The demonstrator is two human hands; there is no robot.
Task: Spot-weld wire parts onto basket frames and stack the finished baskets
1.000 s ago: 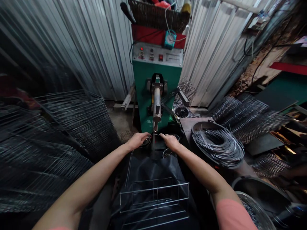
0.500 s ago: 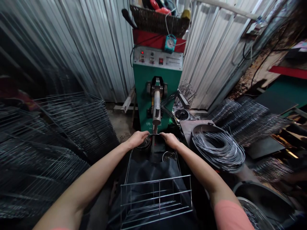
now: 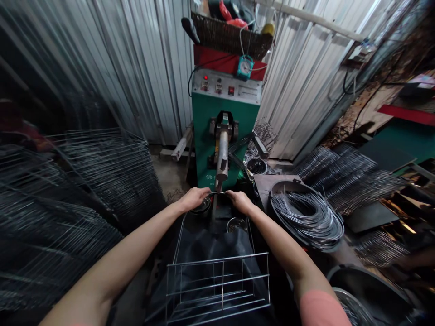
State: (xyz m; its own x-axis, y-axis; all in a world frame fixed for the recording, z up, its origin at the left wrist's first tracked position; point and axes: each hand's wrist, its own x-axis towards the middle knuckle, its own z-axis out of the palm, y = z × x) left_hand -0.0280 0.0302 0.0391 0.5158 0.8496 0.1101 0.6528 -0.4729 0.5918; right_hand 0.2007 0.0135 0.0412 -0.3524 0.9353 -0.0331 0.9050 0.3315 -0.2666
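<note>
A wire rack (image 3: 217, 285) with a shelf-like grid lies over the dark apron, its long side wires running forward to both hands. My left hand (image 3: 196, 198) pinches the left part of its far curved end. On the other side my right hand (image 3: 239, 200) grips the right part of that end. Between the hands, the curved wire sits just under the electrode tip of the welding machine (image 3: 222, 156); whether they touch is too small to tell. Small round bowls (image 3: 237, 224) stand below the wire, near the hands.
Stacked wire grids (image 3: 112, 167) fill the left side. To the right are a tub of curved wires (image 3: 307, 217), more wire stacks (image 3: 350, 174) and a dark basin (image 3: 370, 285). A wicker basket (image 3: 231, 34) tops the machine.
The view has shifted slightly, so the machine appears a little lower and to the right. Both hands keep their grip at the machine's tip, and the rack's near end appears slightly lower and further left.
</note>
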